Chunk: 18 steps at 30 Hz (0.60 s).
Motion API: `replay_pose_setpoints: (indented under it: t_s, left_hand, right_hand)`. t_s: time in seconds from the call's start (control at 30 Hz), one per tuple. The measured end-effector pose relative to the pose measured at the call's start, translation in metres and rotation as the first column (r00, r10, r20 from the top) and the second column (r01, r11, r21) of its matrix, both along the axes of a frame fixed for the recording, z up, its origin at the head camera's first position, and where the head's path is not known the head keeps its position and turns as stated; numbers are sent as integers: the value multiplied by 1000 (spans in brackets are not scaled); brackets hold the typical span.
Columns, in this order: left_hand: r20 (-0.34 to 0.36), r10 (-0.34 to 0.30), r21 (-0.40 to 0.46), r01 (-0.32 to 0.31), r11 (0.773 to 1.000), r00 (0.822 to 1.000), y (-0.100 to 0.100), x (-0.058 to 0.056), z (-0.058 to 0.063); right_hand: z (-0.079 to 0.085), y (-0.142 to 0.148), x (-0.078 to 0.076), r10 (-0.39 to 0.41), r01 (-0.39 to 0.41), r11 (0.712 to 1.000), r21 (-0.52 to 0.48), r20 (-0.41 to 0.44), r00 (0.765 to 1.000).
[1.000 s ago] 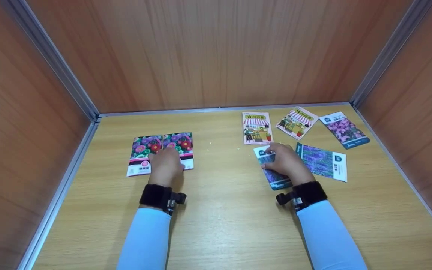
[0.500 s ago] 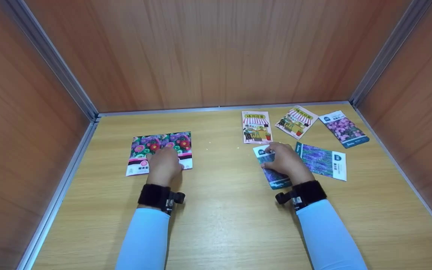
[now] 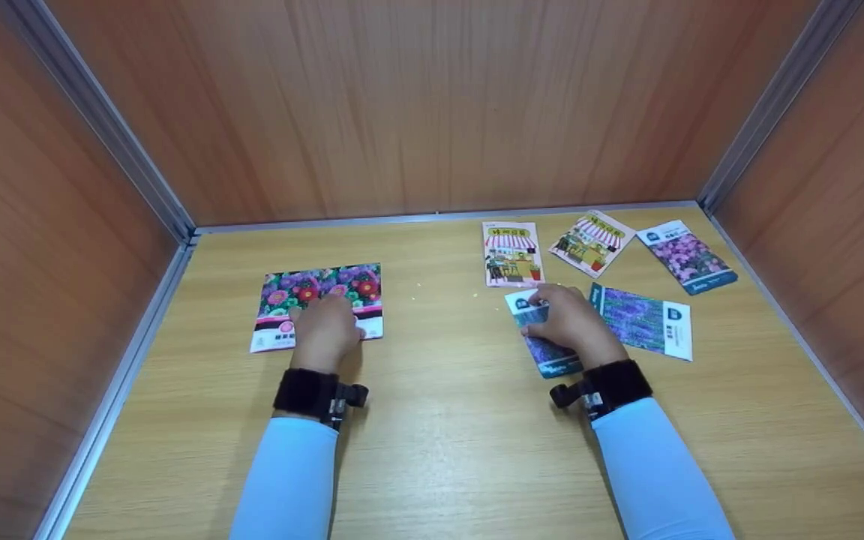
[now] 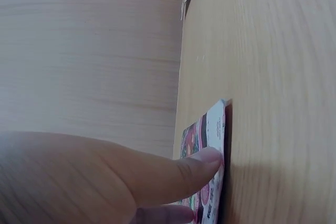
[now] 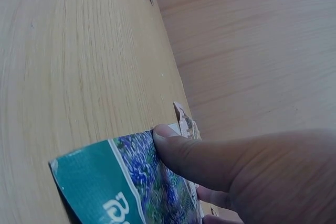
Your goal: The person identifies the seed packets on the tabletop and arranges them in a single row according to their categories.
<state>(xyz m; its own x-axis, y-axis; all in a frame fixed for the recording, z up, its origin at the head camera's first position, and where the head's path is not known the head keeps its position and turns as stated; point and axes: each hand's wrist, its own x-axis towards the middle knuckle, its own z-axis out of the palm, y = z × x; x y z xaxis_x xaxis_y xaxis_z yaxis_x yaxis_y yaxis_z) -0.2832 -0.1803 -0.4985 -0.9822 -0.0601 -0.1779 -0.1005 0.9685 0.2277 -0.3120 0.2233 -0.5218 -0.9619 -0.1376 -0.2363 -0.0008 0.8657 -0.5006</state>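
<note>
Two seed packets with mixed red and purple flowers lie side by side, the left one point(image 3: 274, 298) and the right one point(image 3: 370, 300). Over the right packet, my left hand point(image 3: 325, 330) grips it across its width, thumb on its near-right edge. The left wrist view shows that thumb point(image 4: 194, 169) pressed on the white end. To the right, my right hand point(image 3: 574, 322) holds a teal-bordered lavender seed packet point(image 3: 558, 360) between thumb and fingers. The thumb point(image 5: 170, 140) lies along its edge in the right wrist view; part of the packet is hidden under the hand.
Another lavender packet point(image 3: 638, 321) lies sideways beyond my right hand. Behind are two pink packets with a striped awning, one upright point(image 3: 513, 255) and one tilted point(image 3: 595, 244), and a pink-flower packet point(image 3: 688, 259). Wooden panels point(image 3: 432, 112) enclose the table.
The right flower packet has slid slightly left, and the seam between the two flower packets shows less. My right hand and the other packets stay as they were.
</note>
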Motion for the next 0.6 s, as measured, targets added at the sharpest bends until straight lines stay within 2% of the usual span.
replay_pose_setpoints:
  t_s: [0.33, 0.47, 0.6]
  left_hand:
    - [-21, -22, 22, 23, 999, 1000, 2, 0, 1]
    - [-32, -41, 17, 42, 999, 999, 5, 0, 1]
    - [-23, -46, 41, 47, 998, 999, 8, -1, 2]
  right_hand:
    - [4, 0, -1, 18, -18, 1000, -11, 3, 1000]
    - [11, 4, 0, 65, -65, 998, -19, -13, 998]
    - [20, 14, 4, 73, -73, 997, 0, 7, 997]
